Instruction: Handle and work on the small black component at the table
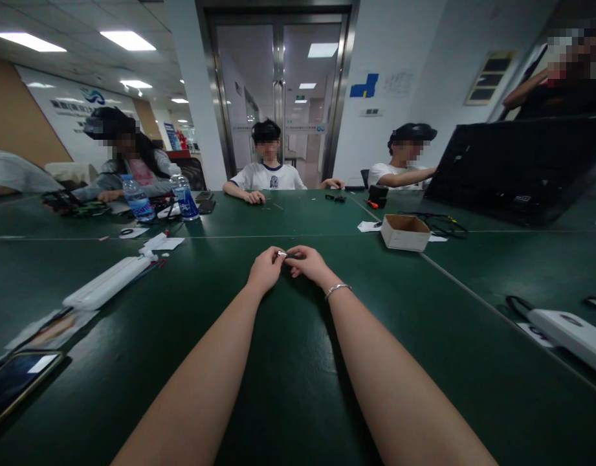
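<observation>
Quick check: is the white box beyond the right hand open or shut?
Open: no lid covers the white box, and its brown inner walls show. Whether it holds anything, I cannot tell.

Item [281,254] in hands [265,268], phone [17,387] at left, box [405,241] ahead right

The one view looked forward and down from the person's head, over the green table [191,285]. At twelve o'clock, the left hand [266,268] and right hand [309,264] lay near, the doors [246,77] well beyond.
</observation>
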The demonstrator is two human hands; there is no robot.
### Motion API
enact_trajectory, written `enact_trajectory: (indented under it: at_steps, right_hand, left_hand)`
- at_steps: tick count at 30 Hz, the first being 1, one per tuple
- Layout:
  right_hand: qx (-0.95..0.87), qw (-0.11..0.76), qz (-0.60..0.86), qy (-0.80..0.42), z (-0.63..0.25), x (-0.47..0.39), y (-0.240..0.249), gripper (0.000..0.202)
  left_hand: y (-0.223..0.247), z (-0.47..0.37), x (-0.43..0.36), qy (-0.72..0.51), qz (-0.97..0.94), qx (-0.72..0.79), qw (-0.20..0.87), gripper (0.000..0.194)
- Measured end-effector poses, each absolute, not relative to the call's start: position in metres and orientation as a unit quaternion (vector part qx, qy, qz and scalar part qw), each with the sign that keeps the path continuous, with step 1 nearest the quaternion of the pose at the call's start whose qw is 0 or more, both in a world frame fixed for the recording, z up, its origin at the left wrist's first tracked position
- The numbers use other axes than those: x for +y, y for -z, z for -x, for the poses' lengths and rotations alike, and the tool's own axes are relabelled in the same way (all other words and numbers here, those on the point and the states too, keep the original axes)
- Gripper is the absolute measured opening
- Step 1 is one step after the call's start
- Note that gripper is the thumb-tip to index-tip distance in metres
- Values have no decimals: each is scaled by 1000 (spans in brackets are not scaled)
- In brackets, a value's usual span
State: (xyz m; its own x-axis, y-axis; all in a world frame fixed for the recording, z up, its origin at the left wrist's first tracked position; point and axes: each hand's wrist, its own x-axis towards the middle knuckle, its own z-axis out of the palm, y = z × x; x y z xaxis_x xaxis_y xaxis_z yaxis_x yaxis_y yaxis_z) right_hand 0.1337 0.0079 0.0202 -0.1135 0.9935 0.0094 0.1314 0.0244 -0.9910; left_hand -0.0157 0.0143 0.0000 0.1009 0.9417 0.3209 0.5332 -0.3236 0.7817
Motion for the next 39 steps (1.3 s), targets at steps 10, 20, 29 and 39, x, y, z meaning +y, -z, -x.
enact_trajectory:
  at_steps: [10, 20, 29, 39]
  right_hand:
    - [-449, 510, 444, -585, -143, 9, -22, 17]
    - [-444, 532, 405, -597, -148, 13, -15, 20]
    - [-452, 530, 380, -609, -152, 14, -12, 21]
    - [-469, 518, 372, -612, -154, 14, -12, 23]
  left_hand:
    - [3, 16, 19, -439, -661, 525, 308, 15]
    - [-1, 16, 19, -443, -639, 521, 352, 14]
    - [-3, 18, 17, -422, -651, 531, 341, 20]
    - [-4, 20, 18, -404, -671, 539, 311, 37]
